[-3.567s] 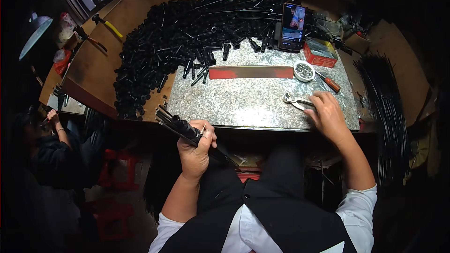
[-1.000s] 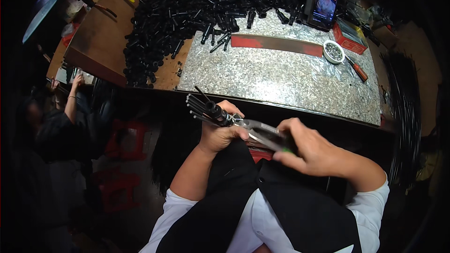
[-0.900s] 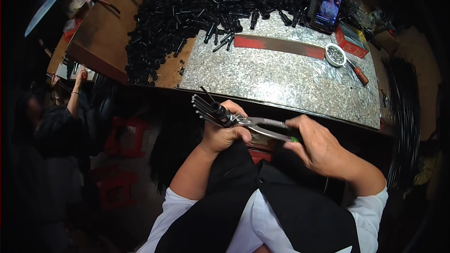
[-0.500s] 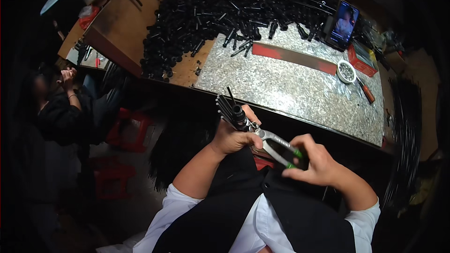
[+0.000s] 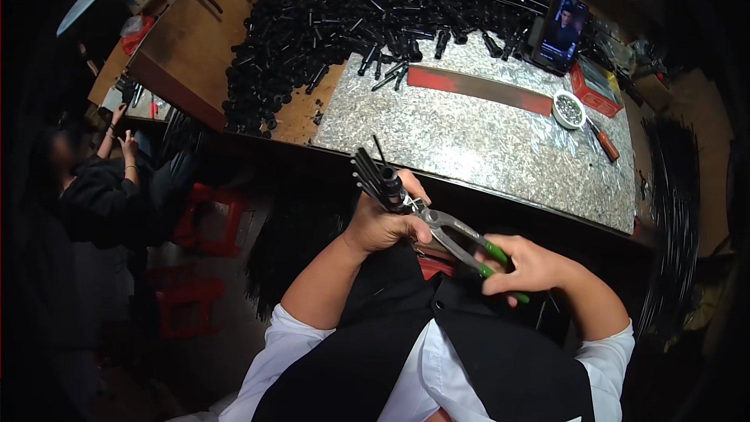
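My left hand (image 5: 383, 224) is wrapped round a bundle of thin black rods (image 5: 364, 174) with a black tube (image 5: 391, 181) among them, much like a folded umbrella frame. One thin rod sticks up beyond the rest. My right hand (image 5: 525, 264) grips the green handles of metal pincers (image 5: 455, 233), the handles spread apart. The pincers' head lies at the base of the tube, by bright wire (image 5: 418, 203) next to my left thumb and fingers. Exactly what the jaws touch is too small to tell.
Beyond my hands is a speckled worktop (image 5: 453, 137), with a heap of black tubular parts (image 5: 336, 31) behind. On it lie a red-brown bar (image 5: 476, 91), a white bowl of small metal pieces (image 5: 569, 110), an orange-handled tool (image 5: 605, 145) and a phone (image 5: 562, 31). Another person (image 5: 101, 195) sits left, near red stools (image 5: 209, 219).
My right hand has shifted slightly along the pincers' handles, and more green handle shows below it. My left hand keeps its hold on the rod bundle. The other person's hands have moved apart.
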Demonstrator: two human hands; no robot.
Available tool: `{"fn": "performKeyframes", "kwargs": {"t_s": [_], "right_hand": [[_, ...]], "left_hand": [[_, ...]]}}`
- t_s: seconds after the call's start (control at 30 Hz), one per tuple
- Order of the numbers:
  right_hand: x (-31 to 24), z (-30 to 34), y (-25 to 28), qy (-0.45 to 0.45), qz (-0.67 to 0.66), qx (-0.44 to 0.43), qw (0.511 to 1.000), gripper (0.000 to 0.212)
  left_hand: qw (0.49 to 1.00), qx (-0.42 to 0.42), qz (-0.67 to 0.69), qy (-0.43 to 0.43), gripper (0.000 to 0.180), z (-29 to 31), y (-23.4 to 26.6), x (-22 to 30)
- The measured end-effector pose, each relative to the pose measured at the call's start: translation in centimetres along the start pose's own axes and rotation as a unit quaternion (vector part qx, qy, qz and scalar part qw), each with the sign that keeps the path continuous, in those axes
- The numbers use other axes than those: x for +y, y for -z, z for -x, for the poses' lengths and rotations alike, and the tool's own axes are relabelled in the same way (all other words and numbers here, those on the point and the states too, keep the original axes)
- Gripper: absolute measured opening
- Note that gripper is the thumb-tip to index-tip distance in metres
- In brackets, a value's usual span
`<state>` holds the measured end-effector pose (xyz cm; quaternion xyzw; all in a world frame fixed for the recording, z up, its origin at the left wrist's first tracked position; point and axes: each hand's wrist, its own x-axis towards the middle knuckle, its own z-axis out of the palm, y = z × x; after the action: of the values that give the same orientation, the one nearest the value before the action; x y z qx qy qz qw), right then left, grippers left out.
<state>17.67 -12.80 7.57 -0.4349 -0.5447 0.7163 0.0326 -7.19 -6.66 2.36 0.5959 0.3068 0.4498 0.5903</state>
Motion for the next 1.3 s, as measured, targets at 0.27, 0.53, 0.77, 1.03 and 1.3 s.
{"fn": "performKeyframes", "kwargs": {"t_s": [0.27,0.53,0.77,1.03,1.3], "right_hand": [[2.5,-0.8,-0.3,0.255,0.176,0.169,0.935,0.04],[-0.9,1.1,1.5,0.243,0.343,0.19,0.887,0.047],[-1.4,-0.1,0.8,0.057,0.306,0.15,0.938,0.036],[0.0,-0.9,-0.1,0.1,0.174,0.136,0.97,0.029],[-0.1,1.5,0.1,0.166,0.504,0.333,0.779,0.041]], "left_hand": [[0.998,0.017,0.056,-0.023,0.063,-0.3,0.2,-1.2],[0.998,0.011,-0.052,-0.026,0.067,0.1,0.5,-2.6],[0.992,0.102,-0.011,-0.072,0.072,0.4,-0.8,-2.9],[0.993,0.098,-0.002,-0.062,0.082,0.3,-0.5,-2.1],[0.993,0.001,0.121,-0.016,0.087,-0.2,-0.5,-1.2]]}}
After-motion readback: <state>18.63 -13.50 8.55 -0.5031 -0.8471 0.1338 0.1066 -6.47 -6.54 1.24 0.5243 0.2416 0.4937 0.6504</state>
